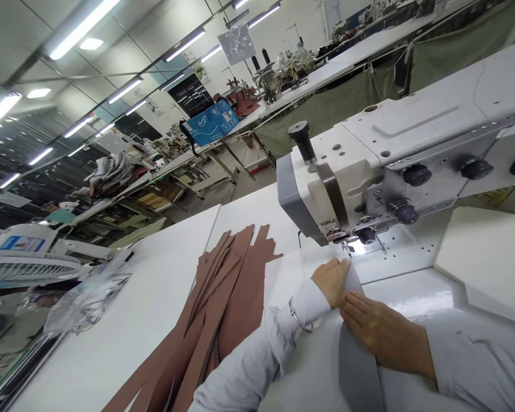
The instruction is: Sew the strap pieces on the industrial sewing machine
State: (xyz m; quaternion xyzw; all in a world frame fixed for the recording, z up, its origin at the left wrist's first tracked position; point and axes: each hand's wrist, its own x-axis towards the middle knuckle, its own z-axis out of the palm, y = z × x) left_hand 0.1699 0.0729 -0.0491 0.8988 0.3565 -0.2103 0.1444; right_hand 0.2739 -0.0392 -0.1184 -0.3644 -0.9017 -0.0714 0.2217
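A long grey strip of material (358, 372) runs from the front edge of the view up towards the needle area of a white sewing machine (352, 171). Close below the presser foot (347, 249), my left hand (331, 281) has its fingers bent and closed on the strip's left edge. Just behind it, my right hand (380, 332) lies across the strip with fingers stretched out and close together, its fingertips near the left hand. The right thumb is hidden. A bracelet (300, 316) circles my left wrist over the sleeve.
Left of my arm, brown cut pieces (240, 286) lie in a loose pile on the white table (124, 326). A white fan (30, 263) and clear plastic bags (86, 303) are at the far left. A pale board (489, 252) rests at the right. More workbenches stand behind.
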